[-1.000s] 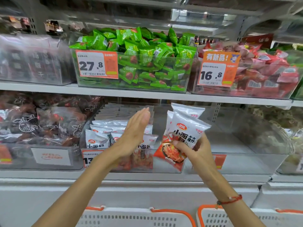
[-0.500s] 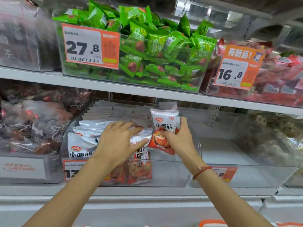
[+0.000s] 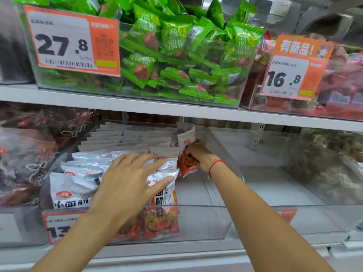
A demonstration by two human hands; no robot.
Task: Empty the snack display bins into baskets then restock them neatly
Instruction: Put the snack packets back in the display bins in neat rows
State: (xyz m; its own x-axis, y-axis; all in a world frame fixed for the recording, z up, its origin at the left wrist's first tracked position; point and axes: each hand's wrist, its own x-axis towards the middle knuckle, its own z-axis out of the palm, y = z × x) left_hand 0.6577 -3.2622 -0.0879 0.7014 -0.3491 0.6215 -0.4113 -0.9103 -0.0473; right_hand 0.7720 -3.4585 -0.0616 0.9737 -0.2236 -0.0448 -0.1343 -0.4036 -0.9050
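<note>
- Step in hand, as I judge it: restocking. The clear bin [image 3: 196, 222] on the lower shelf [image 3: 157, 250] is part filled with white-and-orange snack packets standing in rows along its left side; its right side shows bare floor.
- Left hand [image 3: 127, 185]: fingers spread and nearly straight, laid flat on the front packets [image 3: 78, 191], pressing them leftward and holding the row upright. It grips nothing.
- Right hand [image 3: 198, 152]: reaches deep into the bin beside its right wall, fingers curled round a small bunch of packets [image 3: 186, 161], white tops up, orange ends down. The bunch sits just right of the standing rows, touching or nearly so; I cannot tell whether it rests on the bin floor.
- A red string bracelet [image 3: 216, 163] is on the right wrist.
- Neighbouring bin [image 3: 284, 193] to the right appears bare inside. Upper shelf carries a bin of green packets [image 3: 176, 55] with a 27.8 price tag [image 3: 72, 40], and a bin of red packets [image 3: 343, 81] tagged 16.8.
- Baskets: not in view.
- Next move, my judgement: seat the held bunch upright against the existing rows, printed faces forward, then release while the left hand braces the stack.
- Risk: slick packets may topple into the gap once the bracing eases.
</note>
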